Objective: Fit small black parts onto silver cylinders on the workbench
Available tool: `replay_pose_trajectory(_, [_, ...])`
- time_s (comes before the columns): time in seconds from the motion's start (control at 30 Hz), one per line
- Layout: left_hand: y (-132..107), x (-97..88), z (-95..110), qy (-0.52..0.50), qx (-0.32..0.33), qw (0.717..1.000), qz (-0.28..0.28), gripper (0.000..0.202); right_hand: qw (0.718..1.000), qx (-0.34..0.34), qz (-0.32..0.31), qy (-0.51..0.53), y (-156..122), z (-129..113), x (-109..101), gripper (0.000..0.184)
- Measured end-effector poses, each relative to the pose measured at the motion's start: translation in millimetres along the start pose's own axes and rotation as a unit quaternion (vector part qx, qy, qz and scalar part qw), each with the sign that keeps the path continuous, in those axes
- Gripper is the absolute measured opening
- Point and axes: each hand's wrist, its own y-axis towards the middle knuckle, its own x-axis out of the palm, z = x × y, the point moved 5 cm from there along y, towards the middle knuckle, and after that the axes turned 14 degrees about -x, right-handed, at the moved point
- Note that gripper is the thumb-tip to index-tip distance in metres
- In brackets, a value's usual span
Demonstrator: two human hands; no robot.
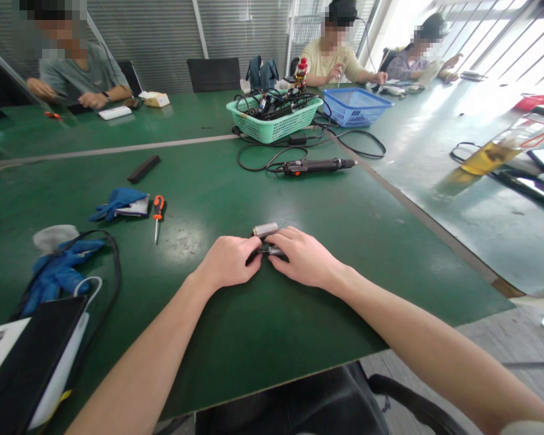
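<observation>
My left hand (233, 260) and my right hand (306, 257) meet low over the green table (263, 326). The left fingers are closed on a small black part (253, 256), mostly covered by the hand. In my right hand, thumb and fingers grip a small grey metal cylinder (275, 250). A thin dark piece bridges the gap between the two; whether they are joined I cannot tell. Just beyond the fingertips lies a silver cylinder (265, 229) with a dark end, close to the right fingers.
An orange-and-black screwdriver (158, 211) and blue gloves (120, 203) lie left. Farther off are a corded electric screwdriver (317, 166), a green basket (276, 124) of tools and a blue basket (358, 107). A phone (36, 362) sits near left. Three people sit across the table.
</observation>
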Motion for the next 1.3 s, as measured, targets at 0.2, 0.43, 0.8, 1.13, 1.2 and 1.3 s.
replay_pose_trajectory(0.2, [0,-0.6,0,-0.002,0.001,1.0,0.0,0.014,1.0,-0.003,-0.001,-0.003,0,1,1,0.022])
replay_pose_trajectory(0.43, [0,1.2,-1,-0.007,0.003,1.0,-0.006,0.015,1.0,-0.004,-0.001,-0.004,1,1,1,0.021])
replay_pose_trajectory(0.8, [0,1.5,-1,-0.007,0.004,1.0,-0.004,0.017,1.0,-0.005,-0.004,-0.004,0,1,0,0.02])
replay_pose_trajectory(1.13, [1,4.4,-2,0.011,-0.002,1.0,-0.014,0.021,0.998,-0.059,-0.022,-0.014,-1,-2,-2,0.029])
replay_pose_trajectory(1.2, [1,4.3,-2,0.014,-0.006,1.0,-0.017,0.022,0.994,-0.095,-0.041,-0.025,-1,-5,-5,0.03])
replay_pose_trajectory(1.3, [0,3.2,-2,0.011,-0.014,1.0,-0.026,0.027,0.988,-0.127,-0.079,-0.047,-4,-6,-12,0.029])
